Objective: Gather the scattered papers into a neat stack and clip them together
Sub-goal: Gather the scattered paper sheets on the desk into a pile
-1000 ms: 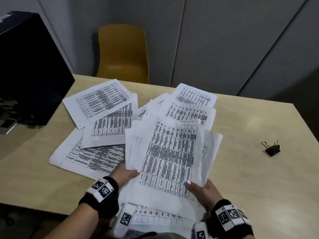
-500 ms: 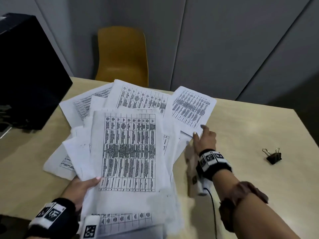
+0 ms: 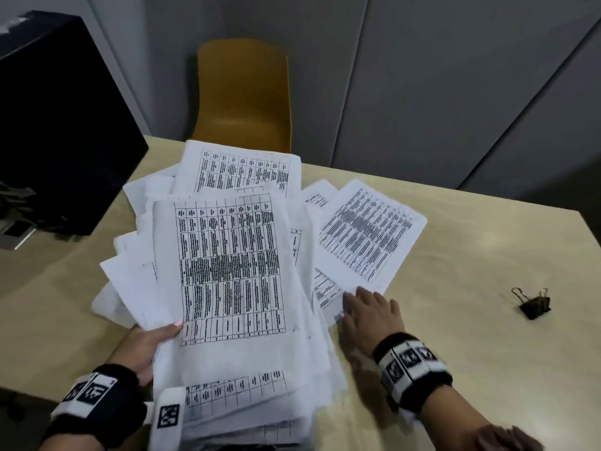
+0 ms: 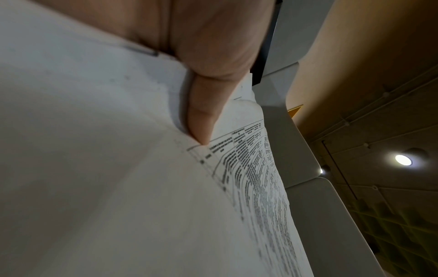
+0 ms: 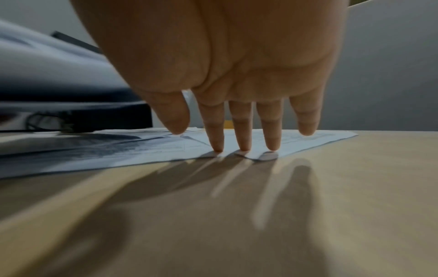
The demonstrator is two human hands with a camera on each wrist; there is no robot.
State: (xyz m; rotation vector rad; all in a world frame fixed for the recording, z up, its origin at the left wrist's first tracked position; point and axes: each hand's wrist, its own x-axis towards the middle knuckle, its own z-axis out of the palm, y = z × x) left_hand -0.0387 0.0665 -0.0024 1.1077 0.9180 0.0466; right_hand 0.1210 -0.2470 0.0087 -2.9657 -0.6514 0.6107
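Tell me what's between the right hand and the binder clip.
Only bare table between the right hand and the binder clip, per the head view.

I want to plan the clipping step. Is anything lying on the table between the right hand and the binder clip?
Nothing visible does. The right hand presses its fingertips on the loose sheets, and the binder clip sits farther to its right with only bare table between them. The left hand holds the gathered stack.

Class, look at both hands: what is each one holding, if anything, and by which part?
The left hand grips the bundle of papers at its lower left edge. The right hand holds nothing; its straight fingers press loose sheets.
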